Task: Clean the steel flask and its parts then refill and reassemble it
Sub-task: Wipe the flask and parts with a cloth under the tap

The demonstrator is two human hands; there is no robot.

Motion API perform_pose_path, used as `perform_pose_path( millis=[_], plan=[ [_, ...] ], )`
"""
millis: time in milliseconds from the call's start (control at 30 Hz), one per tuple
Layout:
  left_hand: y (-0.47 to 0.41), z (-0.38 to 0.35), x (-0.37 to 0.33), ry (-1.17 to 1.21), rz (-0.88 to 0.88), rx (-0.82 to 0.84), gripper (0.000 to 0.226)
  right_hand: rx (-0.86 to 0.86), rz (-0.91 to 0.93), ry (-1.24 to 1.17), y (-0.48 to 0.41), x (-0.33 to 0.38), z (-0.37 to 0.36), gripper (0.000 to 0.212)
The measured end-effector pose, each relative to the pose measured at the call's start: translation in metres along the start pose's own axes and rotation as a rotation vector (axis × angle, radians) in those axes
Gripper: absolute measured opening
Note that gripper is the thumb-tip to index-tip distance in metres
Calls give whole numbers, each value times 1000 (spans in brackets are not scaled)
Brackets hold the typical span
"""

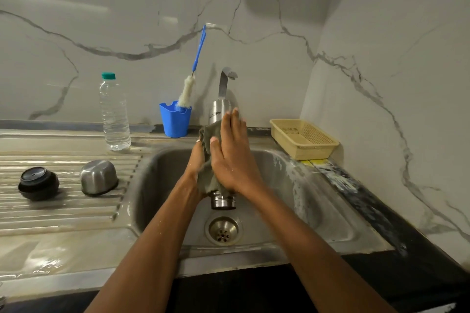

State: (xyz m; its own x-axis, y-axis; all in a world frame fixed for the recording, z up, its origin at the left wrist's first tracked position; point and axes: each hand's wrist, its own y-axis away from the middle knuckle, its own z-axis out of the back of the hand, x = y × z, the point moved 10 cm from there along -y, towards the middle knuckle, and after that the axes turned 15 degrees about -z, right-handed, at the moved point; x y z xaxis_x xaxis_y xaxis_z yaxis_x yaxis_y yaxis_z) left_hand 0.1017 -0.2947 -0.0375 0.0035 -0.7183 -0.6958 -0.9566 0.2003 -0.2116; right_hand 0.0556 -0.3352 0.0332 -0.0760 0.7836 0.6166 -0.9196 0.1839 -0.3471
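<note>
I hold the steel flask (219, 111) over the sink basin (279, 185), its open mouth pointing down toward the drain (223, 230). A grey-green cloth (210, 134) is wrapped round its body. My left hand (196, 160) grips the flask and cloth from the left side. With straight fingers, my right hand (232, 155) presses flat on the cloth and flask from the right. On the ribbed drainboard at the left lie the black stopper (38, 182) and the steel cup (99, 177), which is upside down.
A plastic water bottle (114, 112) with a green cap stands at the back of the drainboard. A blue holder (175, 119) with a bottle brush (187, 91) sits beside the tap (225, 81). A beige basket (302, 138) rests at the sink's right back corner.
</note>
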Motion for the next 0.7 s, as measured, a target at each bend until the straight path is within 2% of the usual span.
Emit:
perform_pose_path(
  millis=[100, 233, 333, 433, 500, 600, 700],
  plan=[
    [4, -2, 6, 9, 60, 14, 47, -14, -32, -19, -38, 10, 11, 62],
    [-2, 8, -5, -96, -20, -46, 46, 61, -124, -131, -72, 13, 9, 60],
    [-4, 13, -5, -136, -21, -78, 48, 90, -191, -204, -70, 5, 4, 61],
    [0, 5, -1, -45, 15, -51, 51, 144, -247, -276, -46, -9, -8, 63],
    [-3, 1, -7, 18, -35, -29, 52, 166, -208, -239, -18, -11, -18, 63],
    [-12, 13, -16, -17, -87, -29, 51, 170, -104, -147, 23, -18, -28, 65],
    [-11, 23, -16, -96, -63, -74, 68, 182, -32, -80, 45, -23, -32, 68]
  ],
)
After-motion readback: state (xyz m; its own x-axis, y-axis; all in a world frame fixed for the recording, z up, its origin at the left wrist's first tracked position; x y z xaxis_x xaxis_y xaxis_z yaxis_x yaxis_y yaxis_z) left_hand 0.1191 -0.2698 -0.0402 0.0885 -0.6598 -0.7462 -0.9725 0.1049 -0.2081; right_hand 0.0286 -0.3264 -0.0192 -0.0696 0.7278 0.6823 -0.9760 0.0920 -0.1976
